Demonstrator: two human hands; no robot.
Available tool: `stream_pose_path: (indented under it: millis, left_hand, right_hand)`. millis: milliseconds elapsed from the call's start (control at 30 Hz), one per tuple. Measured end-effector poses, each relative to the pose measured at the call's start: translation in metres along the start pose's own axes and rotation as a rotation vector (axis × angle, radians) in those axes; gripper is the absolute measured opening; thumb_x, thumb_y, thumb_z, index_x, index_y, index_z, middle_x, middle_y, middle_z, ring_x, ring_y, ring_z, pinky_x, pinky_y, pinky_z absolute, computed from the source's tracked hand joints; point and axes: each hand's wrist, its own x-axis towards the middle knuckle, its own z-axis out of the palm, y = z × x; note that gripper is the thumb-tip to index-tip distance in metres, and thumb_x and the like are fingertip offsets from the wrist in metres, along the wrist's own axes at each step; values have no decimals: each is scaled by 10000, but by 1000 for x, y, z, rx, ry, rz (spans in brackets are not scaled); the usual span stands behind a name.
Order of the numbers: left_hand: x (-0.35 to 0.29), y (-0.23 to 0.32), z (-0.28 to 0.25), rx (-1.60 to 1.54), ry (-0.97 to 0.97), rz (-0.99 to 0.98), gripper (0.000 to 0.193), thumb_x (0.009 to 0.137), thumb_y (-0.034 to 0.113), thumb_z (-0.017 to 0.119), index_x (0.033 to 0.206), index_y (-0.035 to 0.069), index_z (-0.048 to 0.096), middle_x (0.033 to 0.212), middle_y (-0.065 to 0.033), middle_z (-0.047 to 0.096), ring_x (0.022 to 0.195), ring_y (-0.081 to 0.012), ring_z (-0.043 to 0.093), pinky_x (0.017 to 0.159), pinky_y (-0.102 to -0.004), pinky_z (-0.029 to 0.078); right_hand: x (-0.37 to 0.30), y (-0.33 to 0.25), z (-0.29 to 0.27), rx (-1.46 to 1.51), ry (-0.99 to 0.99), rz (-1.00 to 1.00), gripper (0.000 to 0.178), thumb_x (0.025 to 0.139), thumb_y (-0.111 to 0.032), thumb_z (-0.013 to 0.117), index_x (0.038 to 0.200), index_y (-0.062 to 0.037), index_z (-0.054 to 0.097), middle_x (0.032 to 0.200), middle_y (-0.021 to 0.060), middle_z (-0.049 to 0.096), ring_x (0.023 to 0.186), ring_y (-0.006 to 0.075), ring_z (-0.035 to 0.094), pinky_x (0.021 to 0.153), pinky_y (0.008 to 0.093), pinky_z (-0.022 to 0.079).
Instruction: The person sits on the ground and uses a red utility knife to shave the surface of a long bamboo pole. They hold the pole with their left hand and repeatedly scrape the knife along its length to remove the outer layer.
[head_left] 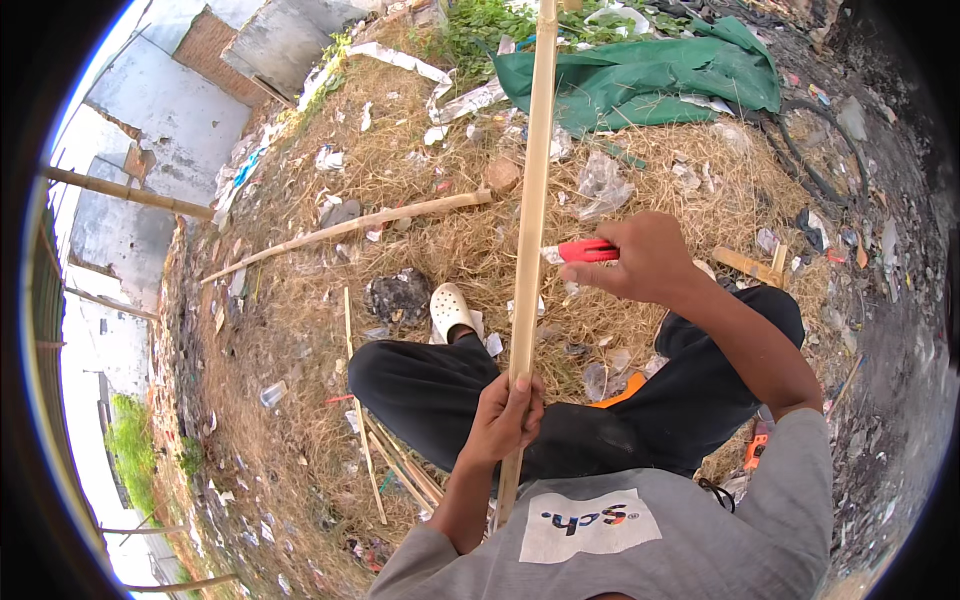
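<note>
A long pale bamboo strip point(533, 180) stands up in front of my body, running from my lap to beyond the top of the view. Low on it, my left hand point(507, 415) is closed around the strip near my thigh. My right hand point(645, 258) grips a red utility knife point(588, 250) by its handle. The knife's front end meets the strip's right edge about halfway up; the blade itself is too small to make out.
Dry grass and litter surround my bent legs. Another bamboo pole point(350, 232) lies ahead on the left, with thin bamboo strips point(400, 460) beside my left leg. A green tarp point(650, 80) and a black hose point(825, 150) lie farther off. Weathered walls point(165, 100) stand at left.
</note>
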Motion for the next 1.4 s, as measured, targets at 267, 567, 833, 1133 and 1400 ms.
stream_pose_path:
  millis: [267,567,833,1133,1400]
  left_hand:
    - [-7,10,11,126,75,45,315,1053,315,368,926,46,473,563,7,433,403,-50,382,369,-202,308]
    - [1,15,6,108,77,9,312,1051,322,378,893,64,451,538,19,407,397,-54,373,370,-212,311]
    - [-5,11,0,12,79,-30,303,1048,324,389,899,66,440,542,18,398,390,-60,359,364,-220,303]
    - [-13,7,-3,-23,37,-102,293,1048,326,390,915,70,440,537,20,401,397,-61,362,374,-223,308]
    - [-41,-6,-8,-19,-97,-223,313,1046,349,395,932,63,450,549,27,418,432,-48,372,404,-213,317]
  right_hand:
    - [-3,-11,22,-167,71,-229,772,630,-838,605,450,-90,552,378,65,421,356,257,480,410,376,374]
    - [23,12,41,-268,256,-418,783,614,-853,597,427,-99,503,365,44,389,327,227,415,404,341,328]
    - [41,16,46,-259,268,-372,764,620,-831,616,442,-93,527,367,48,395,330,230,431,398,349,332]
    - [78,47,34,-354,303,-155,738,653,-816,611,519,-90,635,404,82,481,371,254,518,423,373,428]
    - [138,100,6,-216,269,534,841,754,-856,435,723,-65,718,681,180,658,727,336,674,656,455,537]
